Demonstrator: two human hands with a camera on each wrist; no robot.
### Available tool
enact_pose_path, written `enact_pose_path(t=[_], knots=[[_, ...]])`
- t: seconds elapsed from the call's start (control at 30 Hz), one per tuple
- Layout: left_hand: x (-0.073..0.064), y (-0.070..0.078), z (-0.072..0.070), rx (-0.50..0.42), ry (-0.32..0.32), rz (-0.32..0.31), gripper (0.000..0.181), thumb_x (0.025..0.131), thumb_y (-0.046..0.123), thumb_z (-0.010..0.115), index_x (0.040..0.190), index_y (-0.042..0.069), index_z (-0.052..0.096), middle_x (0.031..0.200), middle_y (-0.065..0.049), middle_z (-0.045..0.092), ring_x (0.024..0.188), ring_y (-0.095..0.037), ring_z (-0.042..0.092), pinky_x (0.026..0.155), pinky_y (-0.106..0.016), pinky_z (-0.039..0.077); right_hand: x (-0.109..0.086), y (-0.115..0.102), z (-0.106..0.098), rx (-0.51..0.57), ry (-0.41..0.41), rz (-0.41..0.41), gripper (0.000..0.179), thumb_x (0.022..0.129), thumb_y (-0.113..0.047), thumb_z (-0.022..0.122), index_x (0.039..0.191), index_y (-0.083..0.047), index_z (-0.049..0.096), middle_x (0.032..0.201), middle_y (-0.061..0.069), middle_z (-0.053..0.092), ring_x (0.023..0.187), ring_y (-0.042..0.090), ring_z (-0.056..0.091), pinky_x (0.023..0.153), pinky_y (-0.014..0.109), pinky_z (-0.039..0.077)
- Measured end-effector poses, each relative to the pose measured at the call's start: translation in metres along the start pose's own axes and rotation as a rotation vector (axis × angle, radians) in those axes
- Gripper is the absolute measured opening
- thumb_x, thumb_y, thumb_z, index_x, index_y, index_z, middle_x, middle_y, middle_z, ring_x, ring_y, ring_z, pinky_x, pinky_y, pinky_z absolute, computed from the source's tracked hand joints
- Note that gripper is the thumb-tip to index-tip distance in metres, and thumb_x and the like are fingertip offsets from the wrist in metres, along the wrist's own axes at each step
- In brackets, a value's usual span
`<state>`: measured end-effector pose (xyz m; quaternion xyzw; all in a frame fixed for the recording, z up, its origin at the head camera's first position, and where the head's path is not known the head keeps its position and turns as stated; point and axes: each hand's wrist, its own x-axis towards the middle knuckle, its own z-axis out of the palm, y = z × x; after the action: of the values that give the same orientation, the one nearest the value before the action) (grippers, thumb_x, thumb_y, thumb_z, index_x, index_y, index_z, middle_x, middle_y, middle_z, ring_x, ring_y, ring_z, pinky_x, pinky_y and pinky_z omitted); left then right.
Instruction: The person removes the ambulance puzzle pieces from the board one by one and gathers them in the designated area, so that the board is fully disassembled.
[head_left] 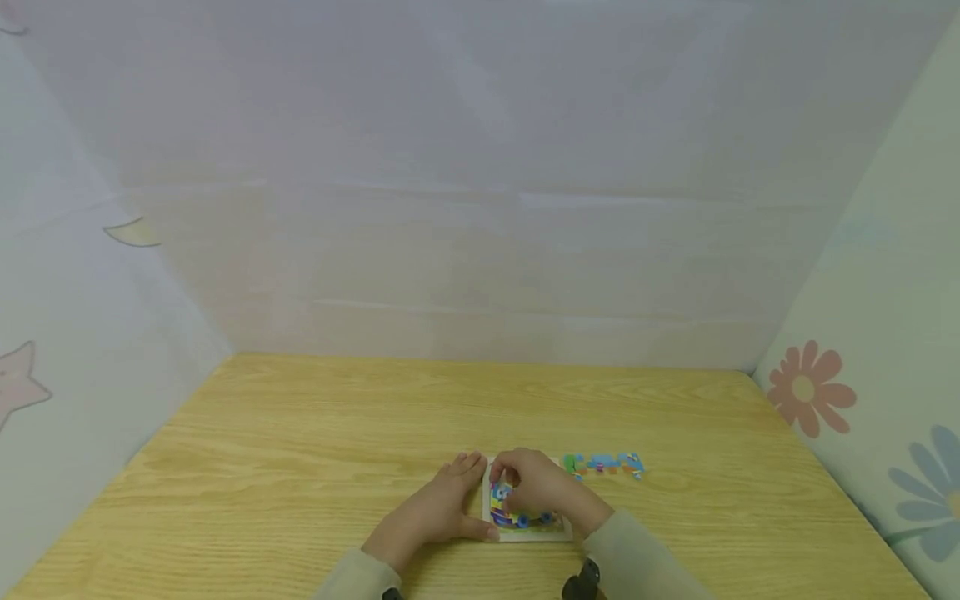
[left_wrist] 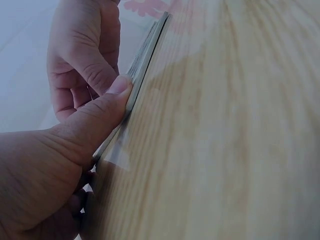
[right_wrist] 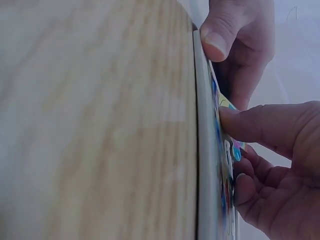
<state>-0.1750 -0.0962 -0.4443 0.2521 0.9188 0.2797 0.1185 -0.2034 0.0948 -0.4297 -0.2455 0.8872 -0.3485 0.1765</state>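
Pale fabric walls (head_left: pixel 487 208), printed with a crescent moon (head_left: pixel 135 234) and a pink star (head_left: pixel 21 385) at left and a red flower (head_left: pixel 803 388) and a blue flower (head_left: pixel 936 493) at right, enclose a light wood-grain table (head_left: pixel 300 467) where two bare hands work over a small jigsaw board (head_left: pixel 534 537). The board lies flat near the table's front edge, a thin, roughly square panel with a plain pale rim around a glossy, brightly coloured picture. Purple, yellow and light blue show at its left side, and two round blue shapes sit low in the scene; much of the rest is hidden under fingers. The left hand (head_left: pixel 442 506) braces the board from its left side, held open with fingers extended along the edge and the thumb laid on the near left corner. The right hand (head_left: pixel 536 483), curled above the picture, pinches a puzzle piece (right_wrist: pixel 237 151) between thumb and fingers; the right wrist view shows yellow, blue and pink on its face, tilted over the board, though its full outline is covered. Whether the piece touches the board is unclear. Just beside the board's upper right corner, loose pieces (head_left: pixel 602 461) with knobbed edges lie in a short row on the bare wood, green at the left end, then mostly sky blue with touches of orange. Light sleeves (head_left: pixel 637 554) reach the person's wrists.
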Motion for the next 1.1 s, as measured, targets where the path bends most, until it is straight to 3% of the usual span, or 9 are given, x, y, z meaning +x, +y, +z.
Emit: enact_pose_path(t=[0.73, 1.1], knots=[[0.0, 0.0, -0.001, 0.0, 0.002, 0.004, 0.102, 0.068, 0.054, 0.071, 0.143, -0.002, 0.029, 0.15, -0.02, 0.023, 0.139, -0.04, 0.016, 0.111, -0.056, 0.018, -0.004, 0.001, 0.002, 0.012, 0.034, -0.059, 0.03, 0.07, 0.004, 0.07, 0.09, -0.016, 0.06, 0.074, -0.001, 0.048, 0.063, 0.01, 0.041, 0.051, 0.019, 0.037], [0.0, 0.002, -0.001, 0.006, 0.002, -0.011, 0.102, 0.068, 0.054, 0.073, 0.142, -0.002, 0.03, 0.151, -0.02, 0.023, 0.139, -0.038, 0.016, 0.112, -0.054, 0.018, -0.006, 0.018, 0.007, 0.122, 0.117, -0.091, 0.016, 0.083, -0.006, 0.064, 0.097, -0.014, 0.065, 0.078, -0.004, 0.054, 0.067, 0.009, 0.048, 0.058, 0.019, 0.043]])
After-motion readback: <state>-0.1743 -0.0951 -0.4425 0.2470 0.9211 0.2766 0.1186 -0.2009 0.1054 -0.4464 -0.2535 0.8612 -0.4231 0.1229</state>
